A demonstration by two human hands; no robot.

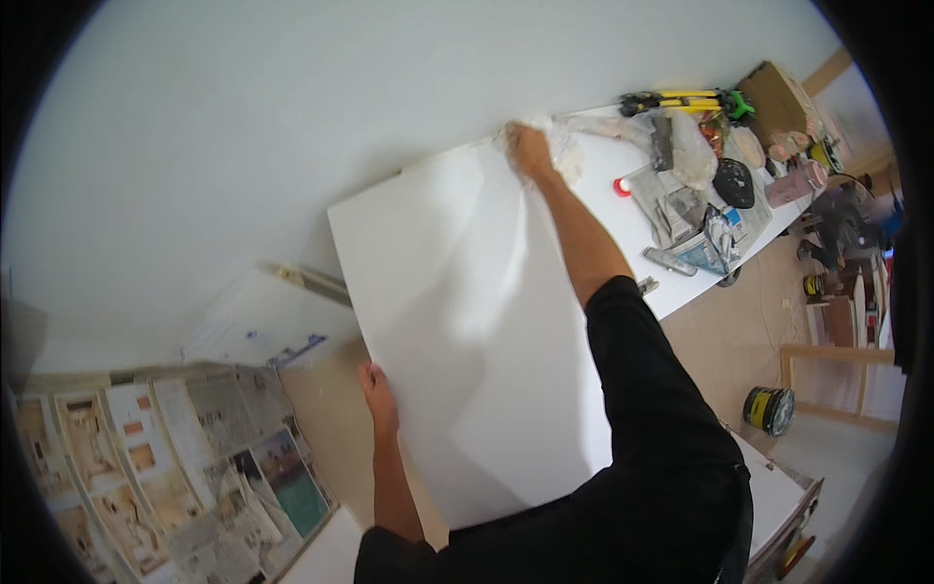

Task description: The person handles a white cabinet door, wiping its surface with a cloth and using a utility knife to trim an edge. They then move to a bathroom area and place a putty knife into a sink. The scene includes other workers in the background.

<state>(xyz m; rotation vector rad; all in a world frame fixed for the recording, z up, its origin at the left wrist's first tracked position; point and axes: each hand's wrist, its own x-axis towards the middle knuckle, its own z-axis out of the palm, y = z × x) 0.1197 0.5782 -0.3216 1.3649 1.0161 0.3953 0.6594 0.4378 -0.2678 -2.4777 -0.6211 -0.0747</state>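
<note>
A large white panel [477, 321] stretches out in front of me, a glossy streak running down its middle. My left hand [377, 394] is closed on the panel's left edge, with the thumb side showing. At the panel's far edge, next to the wall, my right hand [528, 151] is closed on a crumpled, whitish wad of plastic [562, 156]. The wad bulges out beside the fingers, and the fingertips are partly hidden.
Beyond the panel, a white tabletop [601, 195] holds newspaper, plastic bags, a black cap-like item [733, 183], a yellow-and-black tripod [686, 100] and a cardboard box [773, 97]. Newspapers [195, 457] cover the floor at left. A dark bucket [769, 411] stands at right.
</note>
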